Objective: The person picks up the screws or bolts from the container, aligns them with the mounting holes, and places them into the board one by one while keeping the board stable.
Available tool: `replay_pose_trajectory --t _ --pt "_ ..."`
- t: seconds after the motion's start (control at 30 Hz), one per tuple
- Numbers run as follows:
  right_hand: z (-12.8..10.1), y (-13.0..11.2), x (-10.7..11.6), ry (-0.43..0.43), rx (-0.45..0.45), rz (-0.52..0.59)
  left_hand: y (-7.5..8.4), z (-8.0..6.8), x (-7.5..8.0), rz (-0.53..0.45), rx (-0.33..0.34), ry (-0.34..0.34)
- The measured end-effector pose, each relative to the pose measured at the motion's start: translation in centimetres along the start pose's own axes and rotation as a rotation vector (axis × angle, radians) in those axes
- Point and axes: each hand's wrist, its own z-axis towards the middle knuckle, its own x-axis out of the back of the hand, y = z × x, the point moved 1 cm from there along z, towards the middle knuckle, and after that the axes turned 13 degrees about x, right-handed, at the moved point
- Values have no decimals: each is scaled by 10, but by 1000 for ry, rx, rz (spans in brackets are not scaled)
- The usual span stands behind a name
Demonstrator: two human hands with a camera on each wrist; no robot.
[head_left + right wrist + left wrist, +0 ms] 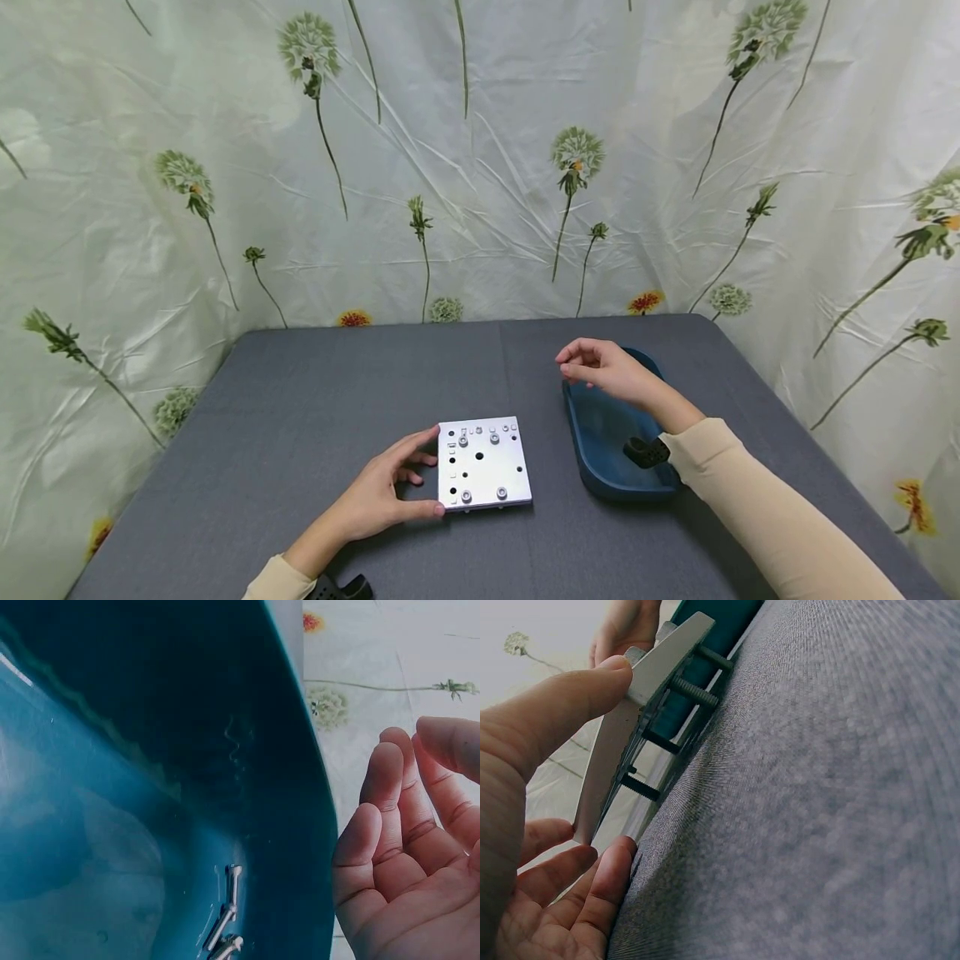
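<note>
My left hand (382, 492) holds a flat silver metal plate (487, 467) at its left edge, thumb at the near corner and forefinger at the far one. The plate has several holes, and several socket-head bolts (502, 493) stand in it. In the left wrist view their threaded shanks (696, 691) stick out below its underside, close over the cloth. My right hand (607, 368) hovers over the far part of a blue tray (630, 490), fingers loosely bent, and nothing shows between them. Loose bolts (234, 885) lie on the tray floor in the right wrist view.
A dark grey cloth (337, 383) covers the table. The tray stands to the right of the plate. Behind and at the sides hangs a pale curtain (480, 167) with a dandelion print. Each wrist carries a black strap (647, 452).
</note>
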Motion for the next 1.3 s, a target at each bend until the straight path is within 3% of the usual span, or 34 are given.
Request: replay_pose_trajectory --t 0.67,1.3 --pt "-10 30 11 51 -135 -62 0 1 -1 9 1 3" --pt "-14 49 -2 122 -250 -99 0 0 -1 14 3 9"
